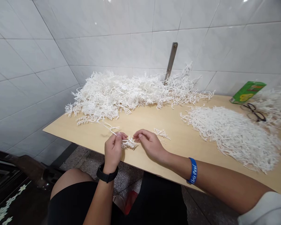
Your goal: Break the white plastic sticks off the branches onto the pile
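Observation:
Near the front edge of the table, my left hand [114,146] pinches a white branched plastic sprig [129,142] between thumb and fingers. One thin stem sticks out behind that hand toward the back. The fingertips of my right hand [150,144] are pressed together at the sprig's other end; what lies between them is too small to make out. Beside my right hand is a little heap of loose white bits [161,133]. Behind both hands rises a large tangled pile of white branched sprigs [121,93].
A flat heap of small white pieces [231,134] covers the table's right side. Beyond it are black-framed glasses [254,112], a green box [247,92] and more white strands [276,103]. A metal bar [170,62] stands against the tiled wall. The wooden tabletop [145,120] ends just before my knees.

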The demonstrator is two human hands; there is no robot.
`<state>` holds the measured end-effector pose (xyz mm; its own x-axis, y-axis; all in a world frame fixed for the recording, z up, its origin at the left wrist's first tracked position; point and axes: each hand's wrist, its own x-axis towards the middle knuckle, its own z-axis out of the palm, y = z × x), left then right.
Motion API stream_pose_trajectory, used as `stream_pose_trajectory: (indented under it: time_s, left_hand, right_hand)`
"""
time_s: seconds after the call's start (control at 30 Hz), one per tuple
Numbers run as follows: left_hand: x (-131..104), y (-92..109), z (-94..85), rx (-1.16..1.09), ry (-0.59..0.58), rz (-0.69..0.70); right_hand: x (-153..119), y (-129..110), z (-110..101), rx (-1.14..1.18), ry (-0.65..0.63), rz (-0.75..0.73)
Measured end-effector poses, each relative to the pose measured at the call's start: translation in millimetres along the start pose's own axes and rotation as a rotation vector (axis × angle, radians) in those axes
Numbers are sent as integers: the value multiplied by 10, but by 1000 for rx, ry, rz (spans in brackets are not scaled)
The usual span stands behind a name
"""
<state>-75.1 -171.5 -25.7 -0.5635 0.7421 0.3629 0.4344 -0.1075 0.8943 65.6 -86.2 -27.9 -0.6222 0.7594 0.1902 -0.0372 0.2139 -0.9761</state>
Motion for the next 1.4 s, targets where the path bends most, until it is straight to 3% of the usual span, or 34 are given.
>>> stream_pose_trajectory:
  time_s: [0.2, 0.47, 0.67, 0.9, 0.97, 1.07, 1.2, 1.4]
  left_hand:
    - [-1, 3, -12, 32, -115, 29]
    - [48, 60, -16, 305, -110, 194]
    - [-109, 82, -34, 463, 111, 101]
    - [-196, 155, -8, 513, 444, 225]
    - [-204, 151, -6, 552, 477, 271]
    - [-235, 146, 3, 509, 400, 213]
    - [-240, 175, 37, 376, 63, -17]
    - [-134, 143, -38, 282, -321, 46]
  right_hand:
    - [-32, -74, 30, 39, -240, 0]
    - [-23, -55, 46, -82, -217, -7]
    - [13, 1, 53, -117, -131, 48]
    - [13, -30, 34, -152, -137, 78]
    - [16, -40, 32, -151, -135, 90]
    - [27, -38, 27, -127, -108, 110]
    - [36, -13, 16, -63, -110, 104]
    - [-6, -14, 5, 60, -177, 16]
